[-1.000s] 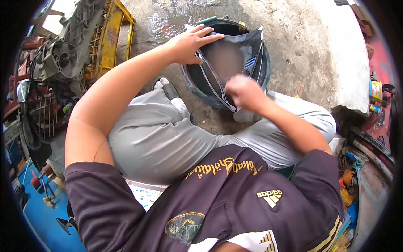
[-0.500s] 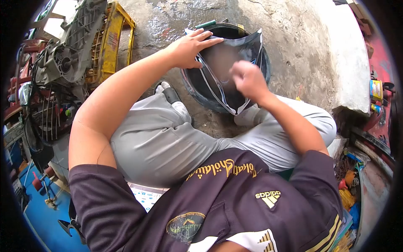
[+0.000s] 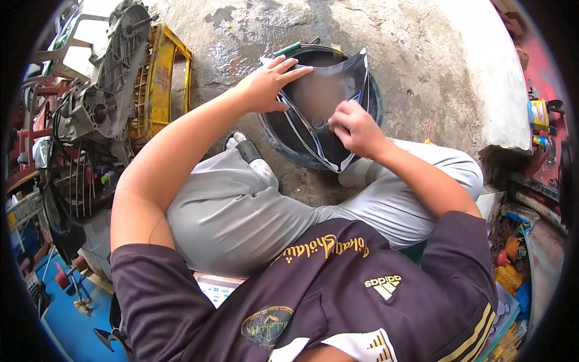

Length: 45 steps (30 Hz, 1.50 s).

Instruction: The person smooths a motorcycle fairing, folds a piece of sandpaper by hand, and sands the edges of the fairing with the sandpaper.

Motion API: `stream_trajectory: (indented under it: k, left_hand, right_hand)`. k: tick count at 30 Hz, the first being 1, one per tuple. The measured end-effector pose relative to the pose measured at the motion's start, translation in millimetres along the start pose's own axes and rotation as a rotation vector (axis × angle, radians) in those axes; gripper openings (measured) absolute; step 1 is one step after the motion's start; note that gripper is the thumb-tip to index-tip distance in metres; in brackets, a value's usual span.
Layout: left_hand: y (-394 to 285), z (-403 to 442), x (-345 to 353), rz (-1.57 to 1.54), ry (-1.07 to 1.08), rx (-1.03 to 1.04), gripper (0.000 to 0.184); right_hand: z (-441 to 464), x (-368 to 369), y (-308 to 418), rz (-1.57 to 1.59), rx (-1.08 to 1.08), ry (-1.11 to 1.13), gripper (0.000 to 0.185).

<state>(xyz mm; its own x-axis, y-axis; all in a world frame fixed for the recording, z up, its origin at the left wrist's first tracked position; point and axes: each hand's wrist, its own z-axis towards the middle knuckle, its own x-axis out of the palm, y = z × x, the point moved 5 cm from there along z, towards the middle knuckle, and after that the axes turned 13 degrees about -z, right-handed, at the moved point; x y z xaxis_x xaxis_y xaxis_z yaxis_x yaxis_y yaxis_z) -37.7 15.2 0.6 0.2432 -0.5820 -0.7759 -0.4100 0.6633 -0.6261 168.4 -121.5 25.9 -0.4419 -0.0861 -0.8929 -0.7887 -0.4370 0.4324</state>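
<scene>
Across a black tub on a concrete floor, a glossy dark panel lies beneath the splayed left hand at its edge and the separate right hand, curled, any grip hidden, and could slip inward should the left's steadying pressure slacken.

Between the fingers of the left hand and the right hand, a gap runs over the face of the black panel, which bars the way down. Right of the right fingers, past the tub, open floor reaches a pale block; nearer the body, the right leg obstructs. Left of the left fingers, floor gives room before the yellow crate.
</scene>
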Motion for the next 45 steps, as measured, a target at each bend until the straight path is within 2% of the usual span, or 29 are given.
stream_trajectory:
  k: [3,5,7,9,11,12,17,19,21,23,24,25,27,29,31,32,37,40,41,43,44,45]
  left_hand:
    - [-1.0,-0.5,-0.7,0.009,0.003,0.000,0.121]
    - [-1.2,-1.0,-0.5,-0.004,0.005,-0.001,0.121]
    - [-0.7,-1.4,-2.0,-0.012,0.007,-0.001,0.120]
    - [-0.3,-1.1,-0.5,0.005,0.011,-0.014,0.119]
    - [0.8,-1.0,0.5,0.003,0.006,-0.006,0.118]
    - [0.8,-1.0,0.0,0.001,-0.002,0.001,0.118]
    - [-0.9,-1.5,-1.8,0.003,0.008,-0.006,0.117]
    - [-1.3,-1.6,-1.1,-0.002,0.009,0.004,0.116]
    - [0.9,-0.2,0.4,0.003,0.026,-0.029,0.115]
    - [2.3,-0.1,0.2,0.003,0.027,-0.018,0.114]
    - [1.9,0.0,-1.0,-0.005,0.024,-0.010,0.114]
    - [-0.7,-0.4,-2.7,0.001,0.029,-0.004,0.114]
    - [-2.7,-1.5,-3.6,-0.004,0.031,-0.033,0.114]
    - [-2.4,-1.3,-1.7,-0.013,0.033,-0.030,0.114]
    - [-3.0,0.2,-4.5,-0.009,0.038,-0.026,0.115]
    - [-3.3,-0.3,-4.6,-0.013,0.039,-0.033,0.115]
    - [-1.2,-0.4,-1.9,-0.040,0.021,-0.032,0.115]
    - [-2.2,0.4,-3.2,-0.054,0.029,-0.041,0.115]
    - [-1.6,1.2,-4.1,-0.049,0.029,-0.037,0.115]
    - [-2.6,-0.1,-2.6,-0.052,0.036,-0.063,0.114]
    - [-3.6,-1.0,-0.6,-0.059,0.034,-0.067,0.114]
    - [-3.2,-1.0,-0.9,-0.074,0.038,-0.060,0.114]
  right_hand:
    - [-0.8,-1.2,-1.3,0.024,0.073,0.030,0.010]
    - [5.1,-6.0,-1.4,0.024,0.073,0.006,0.017]
    - [8.3,-15.6,-0.3,0.030,0.150,-0.138,0.026]
    - [-0.7,-19.7,1.5,-0.039,0.142,-0.091,0.033]
    - [-11.7,-14.3,17.2,-0.289,-0.261,-0.093,0.034]
    - [-16.8,-7.1,18.9,-0.354,-0.305,-0.054,0.036]
    - [-23.8,5.4,9.2,-0.424,-0.297,-0.023,0.038]
    - [-16.5,-6.8,-0.5,-0.432,-0.187,-0.092,0.036]
    - [-22.3,-4.0,-3.0,-0.434,-0.145,-0.041,0.040]
    - [-31.1,6.2,8.3,-0.410,-0.261,0.111,0.050]
    - [-32.0,13.4,2.1,-0.447,-0.298,0.159,0.063]
    - [-23.3,11.4,-2.1,-0.448,-0.291,0.151,0.063]
    - [-1.3,-3.1,-17.9,-0.372,-0.095,0.004,0.067]
    - [-1.0,-5.5,-17.3,-0.426,-0.106,-0.020,0.074]
    - [-12.7,10.7,-6.0,-0.316,-0.305,0.144,0.077]
    - [-17.3,13.2,-4.4,-0.341,-0.360,0.149,0.078]
    - [5.3,-0.2,-26.1,-0.420,-0.156,-0.047,0.076]
    - [-15.7,15.2,3.6,-0.269,-0.447,0.221,0.075]
    - [-10.8,13.7,-0.9,-0.272,-0.445,0.216,0.075]
    - [8.4,-3.9,-24.7,-0.378,-0.230,-0.019,0.077]
    - [14.1,-7.1,-33.6,-0.408,-0.133,-0.054,0.079]
    - [9.1,-6.1,-30.5,-0.407,-0.134,-0.052,0.079]
